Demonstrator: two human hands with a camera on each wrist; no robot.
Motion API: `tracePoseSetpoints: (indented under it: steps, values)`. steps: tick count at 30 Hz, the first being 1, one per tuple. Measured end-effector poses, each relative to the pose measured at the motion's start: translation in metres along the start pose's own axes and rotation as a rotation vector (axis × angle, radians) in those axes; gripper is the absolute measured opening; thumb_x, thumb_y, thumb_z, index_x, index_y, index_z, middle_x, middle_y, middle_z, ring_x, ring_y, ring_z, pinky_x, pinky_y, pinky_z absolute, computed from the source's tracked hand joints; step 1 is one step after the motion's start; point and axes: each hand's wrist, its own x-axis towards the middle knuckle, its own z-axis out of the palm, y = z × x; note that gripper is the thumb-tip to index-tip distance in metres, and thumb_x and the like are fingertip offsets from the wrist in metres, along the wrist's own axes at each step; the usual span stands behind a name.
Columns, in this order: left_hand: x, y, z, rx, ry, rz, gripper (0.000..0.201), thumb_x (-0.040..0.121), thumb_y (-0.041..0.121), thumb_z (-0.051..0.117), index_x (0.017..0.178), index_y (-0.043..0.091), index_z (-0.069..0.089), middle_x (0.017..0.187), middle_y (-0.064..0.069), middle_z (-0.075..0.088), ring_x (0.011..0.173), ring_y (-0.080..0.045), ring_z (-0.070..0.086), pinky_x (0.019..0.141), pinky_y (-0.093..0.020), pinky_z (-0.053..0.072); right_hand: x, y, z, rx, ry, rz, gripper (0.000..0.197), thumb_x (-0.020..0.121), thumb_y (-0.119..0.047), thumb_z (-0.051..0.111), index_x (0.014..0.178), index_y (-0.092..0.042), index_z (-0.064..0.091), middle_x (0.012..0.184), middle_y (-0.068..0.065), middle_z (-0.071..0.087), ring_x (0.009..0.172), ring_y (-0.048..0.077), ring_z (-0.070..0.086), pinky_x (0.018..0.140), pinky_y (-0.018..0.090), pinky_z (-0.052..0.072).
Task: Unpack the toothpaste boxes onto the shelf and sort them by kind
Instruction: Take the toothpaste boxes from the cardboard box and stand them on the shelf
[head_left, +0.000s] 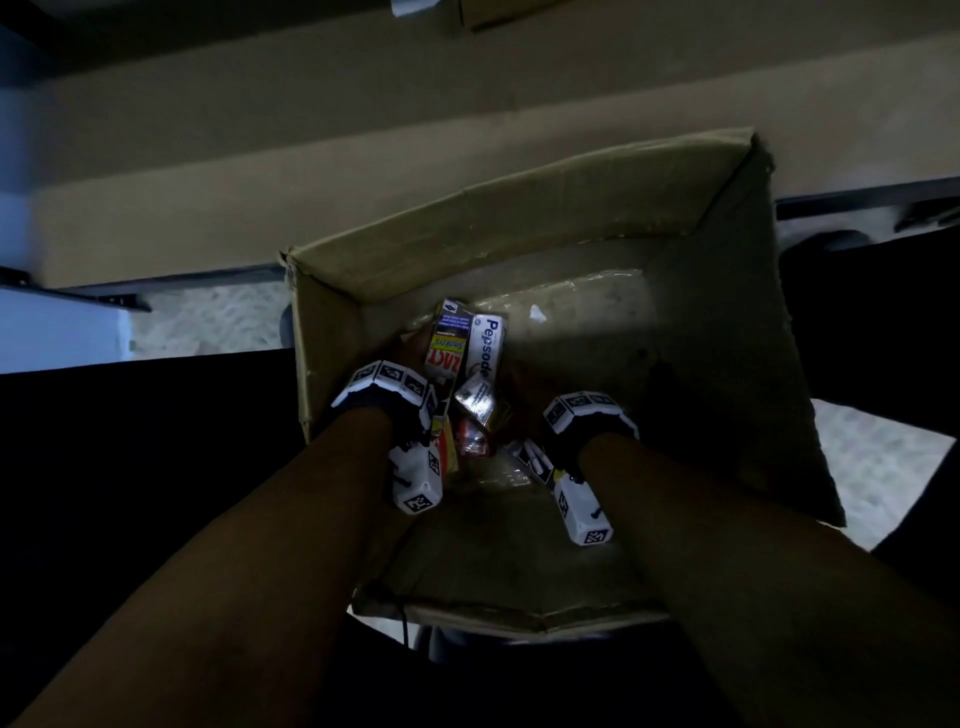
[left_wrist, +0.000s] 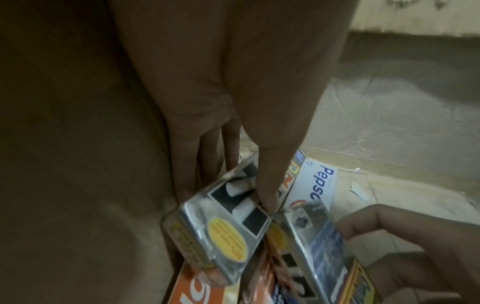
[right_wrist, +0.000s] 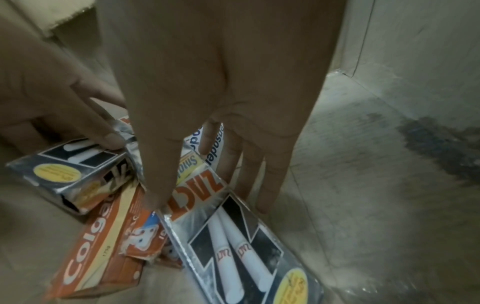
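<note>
Both hands in the carton (head_left: 737, 291) — left hand (left_wrist: 207, 115) pinching one silver Zact box (left_wrist: 221, 232), right hand (right_wrist: 207, 102) another (right_wrist: 241, 246).

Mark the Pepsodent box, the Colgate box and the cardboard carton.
Pepsodent box (head_left: 487, 347): head view, on its white face with the printed name.
Colgate box (right_wrist: 85, 253): right wrist view, on its orange face by the lettering.
Cardboard carton (head_left: 571, 208): head view, on its far wall.

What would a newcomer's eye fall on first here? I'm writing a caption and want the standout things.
First, the big open cardboard carton, nearly emptied, with both forearms plunged into it. Then the bright cluster of toothpaste boxes at its near-left corner: a white Pepsodent box, a red Zact box and an orange Colgate box. The left hand and right hand reach down among them.
</note>
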Motion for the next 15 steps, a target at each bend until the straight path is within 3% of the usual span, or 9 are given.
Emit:
tracePoseSetpoints:
  steps: [3, 7, 10, 12, 13, 15]
  values:
    - [-0.005, -0.003, -0.005, -0.011, -0.040, 0.037, 0.091, 0.087, 0.034, 0.071, 0.155, 0.041, 0.010, 0.162, 0.003, 0.018, 0.147, -0.024, 0.023, 0.116, -0.036, 0.023, -0.006, -0.004, 0.001, -0.057, -0.015, 0.013, 0.101, 0.071, -0.086, 0.044, 0.150, -0.052, -0.008, 0.166, -0.008, -0.002, 0.151, 0.028, 0.011, 0.117, 0.055, 0.024]
    - [-0.013, -0.003, -0.010, -0.032, -0.041, 0.061, 0.109, 0.076, 0.034, 0.081, 0.152, 0.050, 0.004, 0.163, 0.008, 0.016, 0.148, -0.022, 0.022, 0.118, -0.039, 0.025, -0.007, 0.000, 0.004, -0.075, -0.016, 0.035, 0.094, 0.079, -0.080, 0.044, 0.154, -0.044, 0.001, 0.166, -0.004, 0.004, 0.150, 0.028, 0.017, 0.119, 0.051, 0.023]
    - [-0.023, 0.001, -0.014, -0.012, -0.019, 0.098, 0.109, 0.080, 0.026, 0.079, 0.154, 0.044, 0.002, 0.164, 0.010, 0.009, 0.150, -0.019, 0.017, 0.119, -0.035, 0.022, -0.010, -0.003, 0.003, -0.021, -0.001, 0.039, 0.098, 0.076, -0.083, 0.041, 0.156, -0.040, 0.004, 0.166, -0.003, 0.005, 0.150, 0.028, 0.018, 0.120, 0.049, 0.024]
    - [-0.027, 0.004, -0.014, -0.007, 0.032, 0.136, 0.101, 0.085, 0.028, 0.074, 0.155, 0.040, 0.002, 0.164, 0.009, 0.009, 0.150, -0.018, 0.015, 0.121, -0.032, 0.018, -0.006, 0.000, -0.001, -0.044, 0.015, 0.047, 0.108, 0.063, -0.092, 0.031, 0.155, -0.042, 0.005, 0.165, -0.004, 0.008, 0.149, 0.027, 0.021, 0.118, 0.050, 0.026]
    - [-0.029, 0.007, -0.014, -0.037, 0.049, 0.148, 0.095, 0.088, 0.030, 0.070, 0.156, 0.038, 0.003, 0.164, 0.007, 0.010, 0.150, -0.018, 0.016, 0.121, -0.030, 0.017, -0.004, 0.000, -0.004, -0.050, 0.015, 0.044, 0.110, 0.058, -0.094, 0.028, 0.154, -0.044, 0.008, 0.165, -0.004, 0.012, 0.147, 0.028, 0.024, 0.117, 0.050, 0.029]
    - [-0.034, 0.009, -0.014, -0.063, 0.091, 0.191, 0.087, 0.093, 0.031, 0.063, 0.156, 0.036, 0.004, 0.164, 0.008, 0.012, 0.150, -0.017, 0.018, 0.119, -0.026, 0.015, -0.001, 0.001, -0.009, 0.011, 0.033, 0.058, 0.103, 0.062, -0.093, 0.036, 0.150, -0.041, 0.022, 0.159, -0.001, 0.030, 0.141, 0.029, 0.038, 0.111, 0.050, 0.037]
